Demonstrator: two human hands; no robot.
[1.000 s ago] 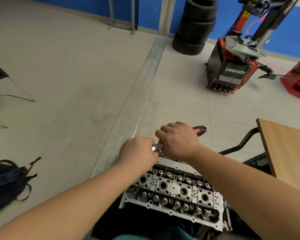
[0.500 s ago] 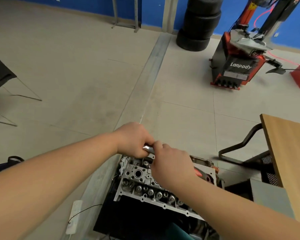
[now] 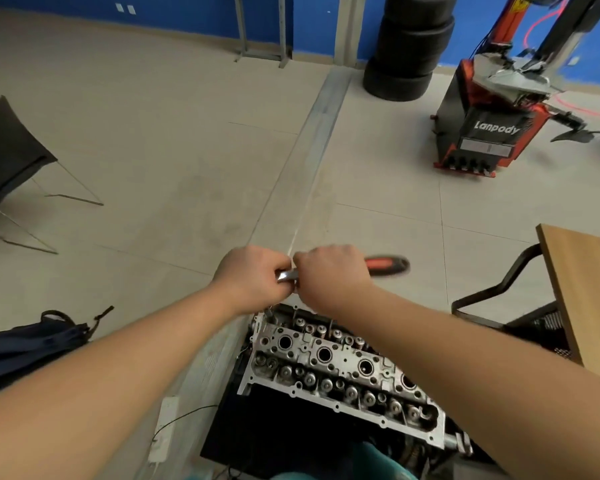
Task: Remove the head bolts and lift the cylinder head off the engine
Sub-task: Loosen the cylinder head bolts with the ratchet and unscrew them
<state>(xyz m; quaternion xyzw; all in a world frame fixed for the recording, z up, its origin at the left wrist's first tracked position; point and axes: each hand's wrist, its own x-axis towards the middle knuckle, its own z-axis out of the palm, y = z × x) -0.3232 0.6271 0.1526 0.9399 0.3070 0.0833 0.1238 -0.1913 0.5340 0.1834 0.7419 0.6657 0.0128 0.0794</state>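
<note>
A bare aluminium cylinder head [image 3: 340, 368] with round plug wells and rows of valve springs sits on the dark engine block below my arms. Above its far left corner both hands grip a ratchet wrench [image 3: 387, 264] with a red and black handle that sticks out to the right. My left hand [image 3: 253, 278] curls round the wrench's steel head end. My right hand [image 3: 329, 275] curls round the shaft right beside it. The socket and the bolt under my hands are hidden.
A wooden table [image 3: 589, 289] with a black frame stands at the right. A dark bag [image 3: 28, 344] lies on the floor at left, a black chair [image 3: 7, 150] beyond it. Stacked tyres [image 3: 409, 46] and a red tyre machine [image 3: 492, 126] stand far back. A white power strip [image 3: 163, 427] lies by the engine.
The wrench handle has swung from low over the head back out to the right and farther away. Both hands kept their grip, and the camera view shifted.
</note>
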